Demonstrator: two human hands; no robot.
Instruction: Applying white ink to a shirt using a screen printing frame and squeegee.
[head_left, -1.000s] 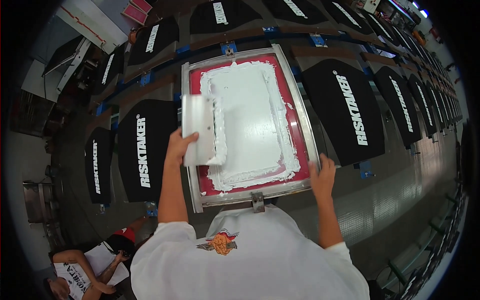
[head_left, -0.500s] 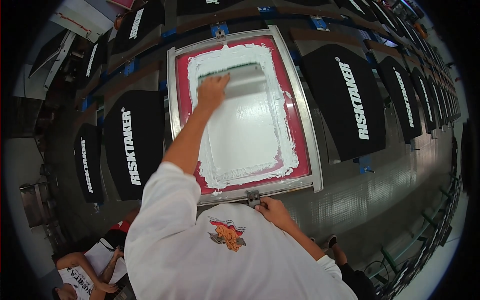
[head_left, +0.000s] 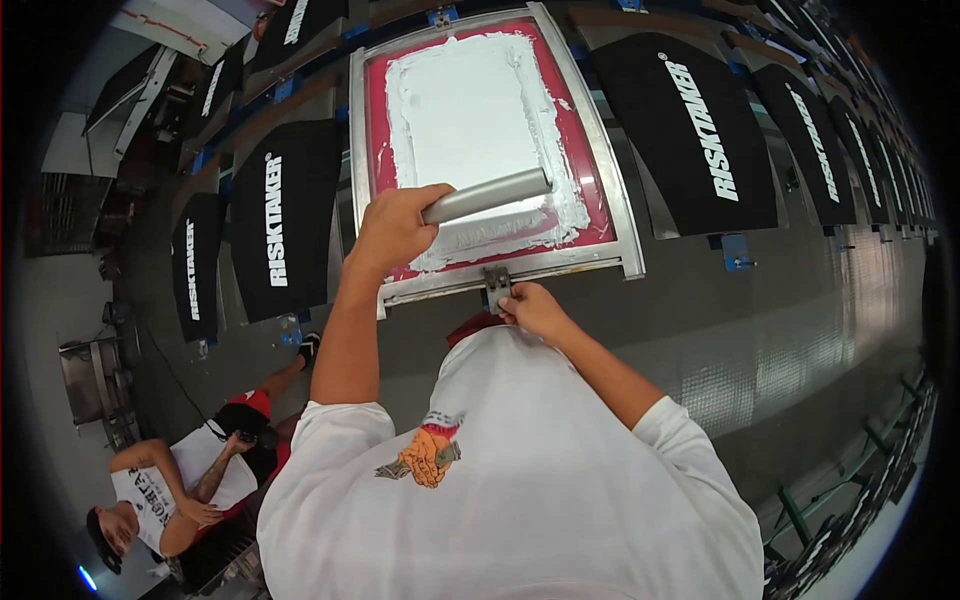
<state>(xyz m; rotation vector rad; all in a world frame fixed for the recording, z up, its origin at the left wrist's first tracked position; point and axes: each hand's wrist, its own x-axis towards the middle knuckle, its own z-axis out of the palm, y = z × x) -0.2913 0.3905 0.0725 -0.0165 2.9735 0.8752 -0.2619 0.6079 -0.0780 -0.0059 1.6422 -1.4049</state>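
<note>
My left hand (head_left: 398,225) is closed round the left end of a silver squeegee bar (head_left: 492,193), lying crosswise over the lower part of the screen. The screen has an aluminium frame (head_left: 585,140), red mesh borders and thick white ink (head_left: 460,110) spread across its middle, ridged at the edges. My right hand (head_left: 530,310) is closed on the grey metal clamp (head_left: 497,283) at the frame's near edge, in front of my white shirt. The squeegee's blade is hidden under the bar.
Rows of boards with black printed fabric panels (head_left: 700,130) stand either side and behind. At lower left a co-worker (head_left: 180,500) in red and white reclines, holding a dark object, beside a metal cart (head_left: 90,390). Green metal supports (head_left: 875,430) are at lower right.
My left hand has drawn the squeegee from the screen's far end toward me. My right hand has moved from the frame's right side to the near clamp. The screen appears higher in view.
</note>
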